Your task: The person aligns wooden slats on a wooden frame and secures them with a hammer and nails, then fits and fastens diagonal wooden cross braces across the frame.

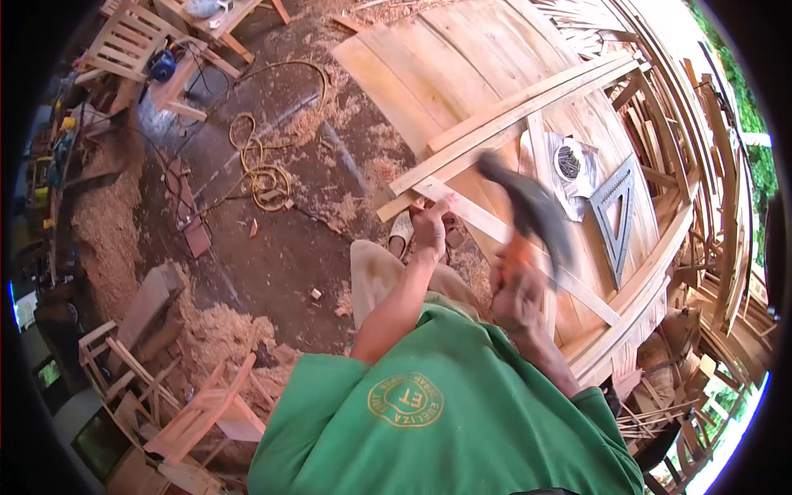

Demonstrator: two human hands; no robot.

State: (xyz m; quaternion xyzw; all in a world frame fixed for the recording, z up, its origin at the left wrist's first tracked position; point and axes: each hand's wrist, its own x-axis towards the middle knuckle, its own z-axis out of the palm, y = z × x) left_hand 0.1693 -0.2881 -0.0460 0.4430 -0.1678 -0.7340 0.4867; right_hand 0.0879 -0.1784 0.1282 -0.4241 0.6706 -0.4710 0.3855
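Note:
My right hand [520, 293] is wrapped round the orange handle of a claw hammer [536, 214], whose dark head is smeared by motion above the wooden frame. My left hand [429, 224] is closed at the near end of a thin, pale wooden strip [478, 216]; whether a nail is also between its fingers is too small to tell. That strip runs slantwise across the frame, its end lying over the corner of the long wooden rails [528, 107]. Beside the hammer, several nails [569, 162] sit in a round dish on a white sheet [587, 183].
A grey triangular square [615, 219] lies on the plank tabletop [445, 62]. Stacked timber [718, 124] lines the right side. A yellow hose [264, 177] coils on the floor among wood shavings [219, 330]. Slatted chair parts [128, 37] and a small stool [186, 78] stand at upper left.

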